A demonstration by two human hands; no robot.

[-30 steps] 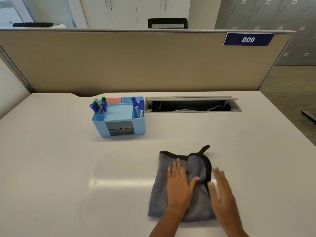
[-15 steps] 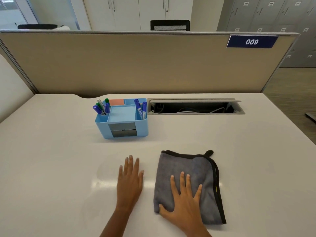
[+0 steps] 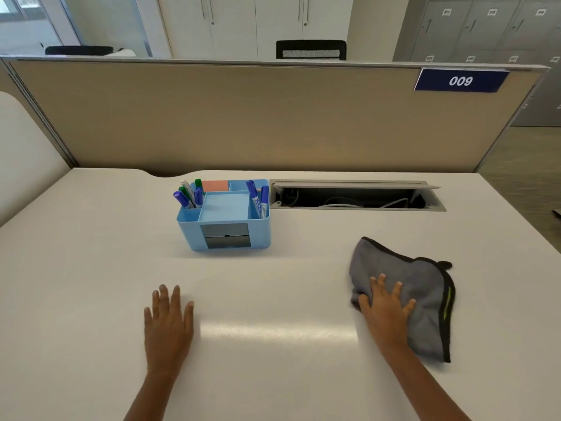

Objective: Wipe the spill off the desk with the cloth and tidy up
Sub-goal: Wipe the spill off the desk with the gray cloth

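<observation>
A folded grey cloth (image 3: 425, 287) with black edging lies on the right side of the white desk (image 3: 91, 268). My right hand (image 3: 385, 305) presses flat on the cloth's near-left part, fingers spread. Flat on the bare desk at the near left rests my left hand (image 3: 168, 323), fingers apart, holding nothing. I see no liquid on the desk, only a bright reflection between my hands.
A light blue desk organiser (image 3: 224, 217) with markers and sticky notes stands at the middle back. To its right is an open cable tray (image 3: 355, 196) sunk in the desk. A beige partition (image 3: 273, 117) closes the far edge.
My right hand has slid the cloth to the right across the desk. My left hand came off the cloth one second ago and now rests on the bare desk further left.
</observation>
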